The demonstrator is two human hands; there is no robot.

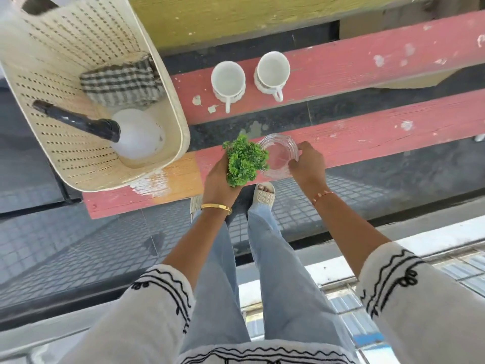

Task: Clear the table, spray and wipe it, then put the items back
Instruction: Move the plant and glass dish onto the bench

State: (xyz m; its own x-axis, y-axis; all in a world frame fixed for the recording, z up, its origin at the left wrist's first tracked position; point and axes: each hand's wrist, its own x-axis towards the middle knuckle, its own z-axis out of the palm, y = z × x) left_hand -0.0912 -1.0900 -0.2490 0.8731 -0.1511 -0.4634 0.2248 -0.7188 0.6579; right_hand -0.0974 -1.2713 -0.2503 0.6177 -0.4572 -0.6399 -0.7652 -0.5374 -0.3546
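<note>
Left hand (216,179) grips the green plant (245,160), right hand (305,162) grasps the glass bowl (278,156) at the table's (380,137) near edge, plant seemingly over its rim. Two cups (228,81) sit on the far plank; spray bottle (136,137) and cloth (120,82) lie in the basket (170,82).

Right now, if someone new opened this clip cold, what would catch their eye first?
Most likely the bright green plant sprig gripped in the left hand, right beside the clear glass dish that the right hand holds on the near red plank. Next, the cream perforated basket at left, holding a spray bottle and checked cloth, then two white cups on the farther plank.
</note>
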